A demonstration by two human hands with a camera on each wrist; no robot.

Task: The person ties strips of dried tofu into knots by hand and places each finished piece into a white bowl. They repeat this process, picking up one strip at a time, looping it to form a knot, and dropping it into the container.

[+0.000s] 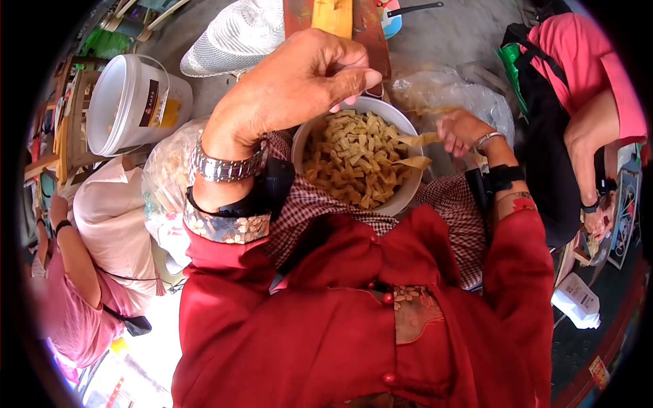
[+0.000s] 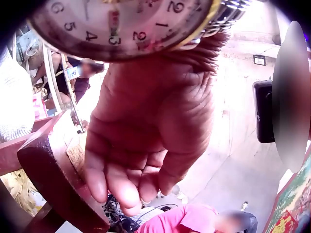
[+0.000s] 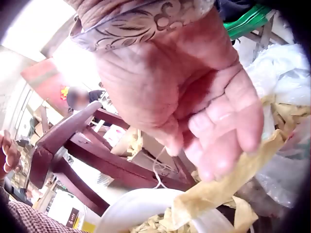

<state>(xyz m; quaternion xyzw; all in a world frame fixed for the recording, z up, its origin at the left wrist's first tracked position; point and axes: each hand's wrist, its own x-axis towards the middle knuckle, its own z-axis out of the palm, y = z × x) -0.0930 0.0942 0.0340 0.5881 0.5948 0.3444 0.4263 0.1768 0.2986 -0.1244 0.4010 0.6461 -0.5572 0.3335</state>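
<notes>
My left hand (image 1: 299, 81) is raised over the far left rim of a white bucket (image 1: 411, 188). Its fingers bend loosely toward the thumb, with nothing showing between them in the left wrist view. Inside the bucket is a heap of tan knotted tofu-skin pieces (image 1: 350, 153). Right of the bucket is my right hand (image 1: 462, 132), palm showing and fingers loosely bent in the right wrist view. There its fingertips overlap a long tofu-skin strip (image 3: 228, 182), and the thumb stands apart from it. A second strip (image 1: 415, 162) hangs over the bucket's rim.
A dark red wooden bench (image 1: 371, 41) stands beyond the bucket, with a white woven hat (image 1: 238, 34) beside it. Clear plastic bags (image 1: 490, 102) lie at the right. An open white pail (image 1: 136, 102) is at the left. People sit on both sides.
</notes>
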